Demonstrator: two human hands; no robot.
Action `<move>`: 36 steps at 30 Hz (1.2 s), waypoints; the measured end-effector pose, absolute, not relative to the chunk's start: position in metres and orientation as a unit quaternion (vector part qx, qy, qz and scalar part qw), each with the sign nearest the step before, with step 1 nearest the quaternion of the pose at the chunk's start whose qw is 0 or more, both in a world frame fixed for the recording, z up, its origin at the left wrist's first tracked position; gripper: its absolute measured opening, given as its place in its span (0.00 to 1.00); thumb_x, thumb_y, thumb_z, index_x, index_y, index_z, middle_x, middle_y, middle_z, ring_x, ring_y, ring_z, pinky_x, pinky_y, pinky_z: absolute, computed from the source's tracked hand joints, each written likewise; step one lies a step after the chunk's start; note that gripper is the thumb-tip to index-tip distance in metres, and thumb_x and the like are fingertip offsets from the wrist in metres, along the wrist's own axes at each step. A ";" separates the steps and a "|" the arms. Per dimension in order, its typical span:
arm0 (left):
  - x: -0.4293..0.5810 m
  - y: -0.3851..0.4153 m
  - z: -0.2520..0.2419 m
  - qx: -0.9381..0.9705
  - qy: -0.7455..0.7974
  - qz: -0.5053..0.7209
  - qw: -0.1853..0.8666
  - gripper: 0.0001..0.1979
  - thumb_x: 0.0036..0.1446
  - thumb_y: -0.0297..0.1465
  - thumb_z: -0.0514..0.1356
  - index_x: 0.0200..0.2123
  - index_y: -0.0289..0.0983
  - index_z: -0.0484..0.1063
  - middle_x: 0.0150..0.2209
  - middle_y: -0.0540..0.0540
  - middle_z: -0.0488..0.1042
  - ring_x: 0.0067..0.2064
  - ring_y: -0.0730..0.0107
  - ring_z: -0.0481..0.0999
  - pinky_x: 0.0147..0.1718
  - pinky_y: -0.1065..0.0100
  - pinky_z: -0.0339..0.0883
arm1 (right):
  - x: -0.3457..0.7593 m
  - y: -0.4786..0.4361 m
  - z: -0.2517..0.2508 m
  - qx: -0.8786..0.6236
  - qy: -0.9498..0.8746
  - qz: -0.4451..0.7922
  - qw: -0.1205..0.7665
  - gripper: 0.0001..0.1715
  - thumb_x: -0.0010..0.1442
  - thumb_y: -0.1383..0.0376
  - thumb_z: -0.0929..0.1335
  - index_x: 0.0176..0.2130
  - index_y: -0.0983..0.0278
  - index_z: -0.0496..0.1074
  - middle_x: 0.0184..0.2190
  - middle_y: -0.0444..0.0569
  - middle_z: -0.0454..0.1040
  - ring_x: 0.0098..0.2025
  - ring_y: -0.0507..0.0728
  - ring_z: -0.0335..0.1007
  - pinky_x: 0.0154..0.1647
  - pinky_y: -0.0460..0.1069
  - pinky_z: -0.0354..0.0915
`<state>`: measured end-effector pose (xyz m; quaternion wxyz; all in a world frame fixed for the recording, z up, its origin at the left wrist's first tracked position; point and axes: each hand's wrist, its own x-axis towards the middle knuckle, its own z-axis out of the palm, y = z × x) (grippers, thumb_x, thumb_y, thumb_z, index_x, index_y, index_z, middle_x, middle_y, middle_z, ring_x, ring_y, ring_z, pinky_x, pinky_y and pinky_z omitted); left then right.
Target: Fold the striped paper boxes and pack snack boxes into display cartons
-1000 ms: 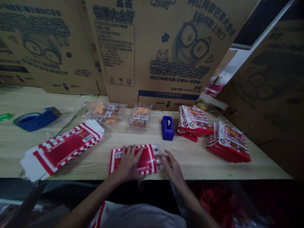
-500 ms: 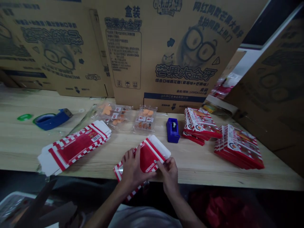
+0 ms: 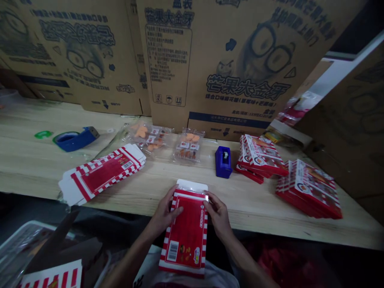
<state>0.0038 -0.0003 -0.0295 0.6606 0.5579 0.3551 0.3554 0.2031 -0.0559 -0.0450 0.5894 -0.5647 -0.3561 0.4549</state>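
Note:
A red-and-white striped carton (image 3: 189,228) is held over the front edge of the table, its barcode side facing up and a white end flap raised at the far end. My left hand (image 3: 165,214) grips its left side, thumb lying across the red panel. At the upper right corner my right hand (image 3: 218,212) pinches the edge by the open end. Beyond the carton lie clear bags of orange candy (image 3: 189,146). A purple tape dispenser (image 3: 223,162) stands to their right. Left of my hands rests a stack of flat cartons (image 3: 105,173).
Stacks of filled red boxes (image 3: 309,188) and more boxes (image 3: 261,156) sit at the right. A blue tape dispenser (image 3: 76,139) and green tape ring (image 3: 43,134) are at the left. Large cardboard boxes (image 3: 168,92) wall the back. A plastic bin (image 3: 27,232) stands below, lower left.
The carton has turned from slanting to nearly upright in view and come closer to my body. My left hand has shifted from across its face to its left side. The view has shifted slightly.

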 end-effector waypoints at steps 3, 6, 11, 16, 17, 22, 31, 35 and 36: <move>0.000 -0.003 -0.029 0.540 0.349 0.334 0.689 0.26 0.50 0.33 0.65 0.52 0.41 0.61 0.47 0.45 0.72 0.43 0.62 0.75 0.42 0.64 0.70 | 0.202 -0.062 -0.044 -0.574 -0.400 0.441 0.562 0.11 0.57 0.58 0.69 0.39 0.60 0.73 0.35 0.46 0.76 0.36 0.56 0.70 0.36 0.47 0.65; -0.002 0.000 -0.029 0.584 0.371 0.327 0.643 0.14 0.52 0.34 0.64 0.40 0.38 0.65 0.35 0.50 0.71 0.36 0.69 0.72 0.36 0.70 0.67 | 0.200 -0.063 -0.040 -0.565 -0.451 0.413 0.553 0.11 0.59 0.59 0.67 0.29 0.62 0.70 0.28 0.43 0.69 0.31 0.53 0.64 0.33 0.46 0.61; -0.001 0.005 -0.031 0.569 0.380 0.409 0.604 0.10 0.54 0.34 0.62 0.27 0.36 0.65 0.32 0.50 0.69 0.34 0.71 0.69 0.34 0.72 0.63 | 0.192 -0.057 -0.037 -0.579 -0.441 0.385 0.568 0.07 0.58 0.61 0.68 0.33 0.61 0.66 0.26 0.41 0.66 0.28 0.51 0.62 0.29 0.45 0.60; 0.002 0.002 -0.034 0.496 0.405 0.477 0.602 0.12 0.50 0.29 0.64 0.37 0.39 0.65 0.30 0.54 0.67 0.31 0.74 0.68 0.32 0.73 0.62 | 0.190 -0.050 -0.030 -0.561 -0.446 0.424 0.554 0.12 0.56 0.61 0.69 0.41 0.61 0.70 0.29 0.43 0.71 0.31 0.53 0.67 0.32 0.46 0.64; 0.001 0.002 -0.034 0.494 0.409 0.482 0.597 0.16 0.51 0.29 0.64 0.42 0.41 0.64 0.31 0.54 0.67 0.31 0.74 0.68 0.32 0.73 0.62 | 0.191 -0.049 -0.028 -0.555 -0.457 0.434 0.542 0.08 0.56 0.61 0.69 0.38 0.62 0.71 0.30 0.45 0.72 0.33 0.54 0.69 0.33 0.47 0.64; -0.011 0.009 -0.031 0.625 0.385 0.418 0.534 0.11 0.54 0.31 0.61 0.42 0.38 0.72 0.32 0.49 0.68 0.34 0.70 0.70 0.34 0.70 0.62 | 0.196 -0.050 -0.020 -0.545 -0.508 0.425 0.515 0.07 0.57 0.61 0.69 0.31 0.62 0.73 0.35 0.49 0.74 0.39 0.57 0.71 0.40 0.49 0.65; -0.023 0.015 -0.007 0.700 0.381 0.344 0.496 0.09 0.58 0.32 0.58 0.30 0.35 0.76 0.30 0.47 0.72 0.33 0.69 0.72 0.33 0.70 0.62 | 0.202 -0.046 -0.014 -0.544 -0.516 0.480 0.455 0.08 0.57 0.60 0.69 0.34 0.63 0.74 0.35 0.48 0.77 0.36 0.56 0.72 0.36 0.48 0.66; -0.027 0.023 0.003 0.713 0.401 0.318 0.480 0.07 0.55 0.31 0.59 0.29 0.35 0.75 0.27 0.49 0.73 0.30 0.72 0.70 0.30 0.72 0.61 | 0.205 -0.034 -0.004 -0.563 -0.520 0.472 0.436 0.11 0.52 0.63 0.72 0.37 0.63 0.71 0.30 0.46 0.76 0.30 0.54 0.70 0.29 0.46 0.63; -0.027 0.026 0.005 0.700 0.407 0.314 0.496 0.08 0.55 0.31 0.59 0.28 0.34 0.74 0.25 0.49 0.72 0.28 0.73 0.69 0.28 0.73 0.60 | 0.204 -0.030 0.000 -0.566 -0.524 0.467 0.432 0.10 0.51 0.63 0.72 0.35 0.63 0.70 0.28 0.45 0.75 0.28 0.53 0.69 0.27 0.46 0.62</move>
